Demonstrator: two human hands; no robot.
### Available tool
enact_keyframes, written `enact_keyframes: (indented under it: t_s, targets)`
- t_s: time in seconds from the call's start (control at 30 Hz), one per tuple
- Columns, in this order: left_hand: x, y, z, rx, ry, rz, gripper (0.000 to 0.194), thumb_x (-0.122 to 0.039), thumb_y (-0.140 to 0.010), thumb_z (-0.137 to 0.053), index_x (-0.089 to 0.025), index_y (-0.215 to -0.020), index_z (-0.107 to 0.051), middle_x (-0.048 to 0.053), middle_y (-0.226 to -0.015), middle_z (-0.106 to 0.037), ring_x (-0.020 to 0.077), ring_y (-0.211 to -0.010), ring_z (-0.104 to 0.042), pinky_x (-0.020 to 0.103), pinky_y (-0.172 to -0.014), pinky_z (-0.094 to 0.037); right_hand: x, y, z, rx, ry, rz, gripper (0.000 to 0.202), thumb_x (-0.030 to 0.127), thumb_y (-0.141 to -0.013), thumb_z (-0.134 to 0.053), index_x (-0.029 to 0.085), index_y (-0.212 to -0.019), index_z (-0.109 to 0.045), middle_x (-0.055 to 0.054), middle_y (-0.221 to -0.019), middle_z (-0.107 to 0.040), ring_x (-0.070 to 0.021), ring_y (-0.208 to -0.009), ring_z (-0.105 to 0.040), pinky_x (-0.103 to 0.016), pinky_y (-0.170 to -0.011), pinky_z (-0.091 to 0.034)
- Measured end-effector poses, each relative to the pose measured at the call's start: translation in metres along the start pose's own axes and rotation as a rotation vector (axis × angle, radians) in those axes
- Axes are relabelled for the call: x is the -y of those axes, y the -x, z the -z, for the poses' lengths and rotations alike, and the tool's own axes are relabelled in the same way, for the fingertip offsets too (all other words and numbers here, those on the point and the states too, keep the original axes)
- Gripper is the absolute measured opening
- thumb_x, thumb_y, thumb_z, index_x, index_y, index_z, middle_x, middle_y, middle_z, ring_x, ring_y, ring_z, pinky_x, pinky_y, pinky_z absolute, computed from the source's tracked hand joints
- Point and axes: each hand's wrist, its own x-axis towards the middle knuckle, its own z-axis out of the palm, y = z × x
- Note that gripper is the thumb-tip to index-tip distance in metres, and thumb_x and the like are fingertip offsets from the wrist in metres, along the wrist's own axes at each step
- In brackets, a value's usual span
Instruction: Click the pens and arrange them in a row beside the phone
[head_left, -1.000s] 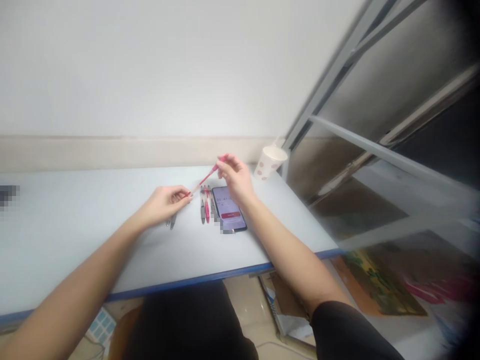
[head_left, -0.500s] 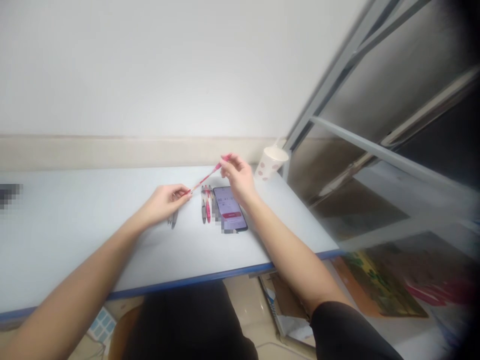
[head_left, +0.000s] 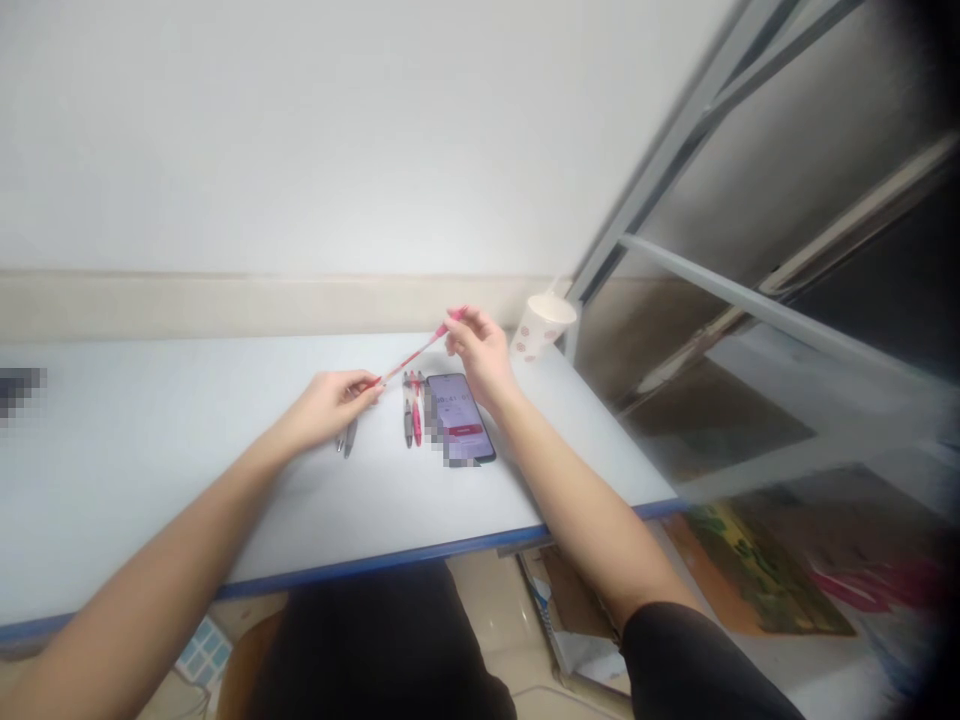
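Observation:
Above the table, my right hand (head_left: 480,350) pinches the pink-red barrel of a pen (head_left: 442,328). A thin red ink refill (head_left: 409,360) runs slantwise from this barrel down to my left hand (head_left: 341,405). My left fingers are closed on the refill's lower end, where a small red part shows; its exact shape is hidden. Under my left hand lie grey pen parts (head_left: 350,438), partly covered by it. Between the hands, a grey pen (head_left: 408,420) and a red pen (head_left: 417,422) lie side by side, with another pen beside them partly hidden by blurred blocks.
A phone (head_left: 463,410) showing a timer lies on the pale table (head_left: 150,470), right of the pens. A paper cup (head_left: 541,325) with pinkish spots stands at the back right, near a grey metal frame (head_left: 600,260). The table has a blue front edge (head_left: 390,560).
Almost nothing differs. My right hand has shifted very slightly to the right with the pen barrel; my left hand stays in place.

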Motion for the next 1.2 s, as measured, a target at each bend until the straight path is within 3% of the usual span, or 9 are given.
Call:
enact_keyframes:
  t_s: [0.3,0.5,1.2]
  targets:
    - [0.0001,0.0001,0.0004,0.0,0.006,0.006,0.039,-0.054,-0.098,-0.059,-0.019,-0.104,-0.077,0.008,-0.095,-0.08,0.0223,-0.08,-0.069,0.033,-0.079,-0.053,0.0042,-0.0023,0.0034,0.001,0.017,0.012,0.033,0.041,-0.076,-0.083,0.023,-0.1,-0.069,-0.003,-0.105,-0.068,-0.0097,-0.068,-0.054,-0.028,-0.061,-0.045]
    - [-0.0001,0.0,0.0,-0.003,-0.003,0.005,0.039,-0.053,-0.098,-0.059,-0.019,-0.102,-0.077,0.008,-0.093,-0.08,0.0211,-0.078,-0.069,0.032,-0.077,-0.052,0.0079,-0.0027,0.0048,-0.005,0.009,-0.006,0.034,0.041,-0.075,-0.083,0.023,-0.1,-0.068,0.0,-0.091,-0.065,-0.0104,-0.066,-0.054,-0.028,-0.06,-0.043]
    - [0.0026,-0.0003,-0.0013,0.025,0.022,0.015,0.042,-0.056,-0.098,-0.059,-0.018,-0.103,-0.077,0.007,-0.092,-0.08,0.0202,-0.075,-0.069,0.03,-0.07,-0.051,0.009,-0.0029,0.0038,0.02,0.033,-0.075,0.037,0.043,-0.071,-0.085,0.021,-0.095,-0.067,-0.001,-0.087,-0.068,-0.011,-0.067,-0.054,-0.027,-0.06,-0.043]
